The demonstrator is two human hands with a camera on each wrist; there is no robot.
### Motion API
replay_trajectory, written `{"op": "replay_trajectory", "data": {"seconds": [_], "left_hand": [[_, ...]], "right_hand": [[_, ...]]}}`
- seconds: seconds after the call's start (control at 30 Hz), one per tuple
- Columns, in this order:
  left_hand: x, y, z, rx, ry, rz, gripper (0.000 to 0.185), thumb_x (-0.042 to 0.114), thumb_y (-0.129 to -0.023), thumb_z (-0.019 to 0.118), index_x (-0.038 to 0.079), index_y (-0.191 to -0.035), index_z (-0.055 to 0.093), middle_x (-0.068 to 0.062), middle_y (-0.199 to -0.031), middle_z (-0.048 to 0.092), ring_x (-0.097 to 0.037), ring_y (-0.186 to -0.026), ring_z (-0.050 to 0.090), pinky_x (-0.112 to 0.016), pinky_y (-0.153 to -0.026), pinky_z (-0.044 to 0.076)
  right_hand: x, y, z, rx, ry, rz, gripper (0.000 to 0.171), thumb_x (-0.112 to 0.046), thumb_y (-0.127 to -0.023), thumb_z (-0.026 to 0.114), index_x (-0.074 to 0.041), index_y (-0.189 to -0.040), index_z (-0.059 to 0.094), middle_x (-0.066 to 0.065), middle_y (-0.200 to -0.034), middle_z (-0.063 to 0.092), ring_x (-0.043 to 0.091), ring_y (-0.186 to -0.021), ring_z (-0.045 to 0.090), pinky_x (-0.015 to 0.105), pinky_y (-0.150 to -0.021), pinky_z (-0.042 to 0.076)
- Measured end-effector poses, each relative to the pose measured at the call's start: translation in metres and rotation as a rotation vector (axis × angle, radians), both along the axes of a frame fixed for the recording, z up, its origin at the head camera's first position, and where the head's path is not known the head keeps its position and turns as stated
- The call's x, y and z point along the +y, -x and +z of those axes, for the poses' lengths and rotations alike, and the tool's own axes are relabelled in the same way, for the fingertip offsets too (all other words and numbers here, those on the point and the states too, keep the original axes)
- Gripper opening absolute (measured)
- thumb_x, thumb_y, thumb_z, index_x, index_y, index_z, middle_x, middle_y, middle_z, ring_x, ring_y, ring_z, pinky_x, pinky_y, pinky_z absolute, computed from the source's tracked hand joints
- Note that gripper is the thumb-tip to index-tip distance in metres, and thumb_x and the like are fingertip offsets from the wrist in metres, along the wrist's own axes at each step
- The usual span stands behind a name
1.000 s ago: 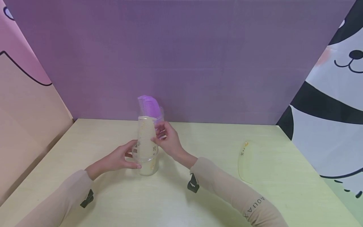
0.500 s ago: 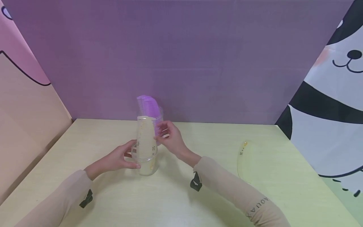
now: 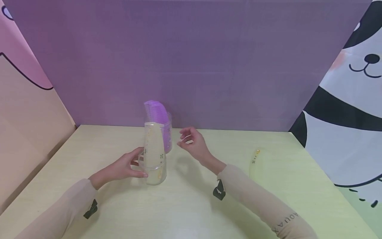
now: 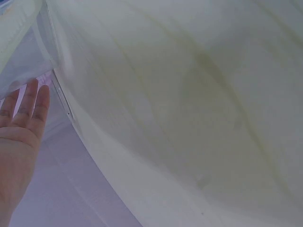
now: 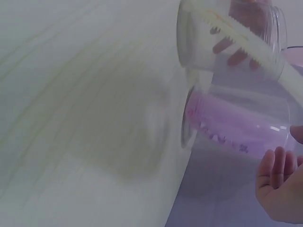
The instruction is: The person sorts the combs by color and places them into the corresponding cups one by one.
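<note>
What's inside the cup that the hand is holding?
A yellow comb stands in the clear cup, its top poking out above the rim. The left hand wraps one side of the cup, so that part is hidden. Whether anything else sits at the bottom cannot be told.

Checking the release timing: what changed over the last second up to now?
The right hand let go of the yellow comb and drew back to its own right, now clear of both cups with fingers loosely curled. The left hand keeps holding the near clear cup; the purple comb and the loose comb on the table stayed put.
</note>
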State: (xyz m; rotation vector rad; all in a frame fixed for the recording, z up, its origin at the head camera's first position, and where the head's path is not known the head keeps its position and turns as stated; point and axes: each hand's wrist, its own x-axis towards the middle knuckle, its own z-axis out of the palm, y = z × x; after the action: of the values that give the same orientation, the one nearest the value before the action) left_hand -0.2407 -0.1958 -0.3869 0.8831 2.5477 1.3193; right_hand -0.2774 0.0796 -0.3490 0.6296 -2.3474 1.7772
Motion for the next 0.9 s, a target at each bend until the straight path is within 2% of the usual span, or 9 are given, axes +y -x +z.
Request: {"op": "replay_trajectory", "data": {"seconds": [0.3,0.53,0.73,0.9], "left_hand": [[0.000,0.001,0.000,0.014,0.029,0.007,0.088,0.028,-0.072,0.077,0.004,-0.140,0.026,-0.017,-0.132,0.047,-0.035,-0.114,0.052,-0.042,-0.090,0.050],[-0.001,0.002,-0.002,0.011,0.019,0.003,0.089,0.028,-0.072,0.077,0.005,-0.141,0.026,-0.016,-0.133,0.047,-0.034,-0.115,0.052,-0.041,-0.090,0.050],[-0.001,0.001,-0.001,0.007,0.012,0.002,0.089,0.028,-0.071,0.078,0.007,-0.141,0.027,-0.014,-0.133,0.047,-0.033,-0.115,0.052,-0.040,-0.090,0.050],[-0.001,0.000,-0.001,0.008,0.006,-0.008,0.090,0.028,-0.071,0.078,0.007,-0.141,0.025,-0.013,-0.134,0.047,-0.032,-0.115,0.052,-0.040,-0.090,0.049]], "right_hand": [[0.042,0.003,-0.007,-0.028,-0.085,-0.066,0.037,0.001,-0.078,0.067,0.000,-0.111,0.051,0.023,-0.101,0.055,0.024,-0.085,0.061,0.026,-0.071,0.054],[0.081,0.003,-0.010,-0.094,-0.138,-0.132,0.036,-0.003,-0.080,0.067,-0.004,-0.112,0.051,0.011,-0.099,0.054,0.027,-0.091,0.060,0.025,-0.072,0.052],[0.117,0.005,-0.016,-0.122,-0.175,-0.196,0.037,-0.008,-0.082,0.066,-0.003,-0.115,0.049,0.017,-0.107,0.052,0.030,-0.096,0.058,0.022,-0.072,0.050],[0.146,0.005,-0.020,-0.122,-0.208,-0.249,0.039,-0.009,-0.082,0.066,-0.003,-0.116,0.048,0.013,-0.106,0.052,0.024,-0.092,0.058,0.019,-0.070,0.050]]}}
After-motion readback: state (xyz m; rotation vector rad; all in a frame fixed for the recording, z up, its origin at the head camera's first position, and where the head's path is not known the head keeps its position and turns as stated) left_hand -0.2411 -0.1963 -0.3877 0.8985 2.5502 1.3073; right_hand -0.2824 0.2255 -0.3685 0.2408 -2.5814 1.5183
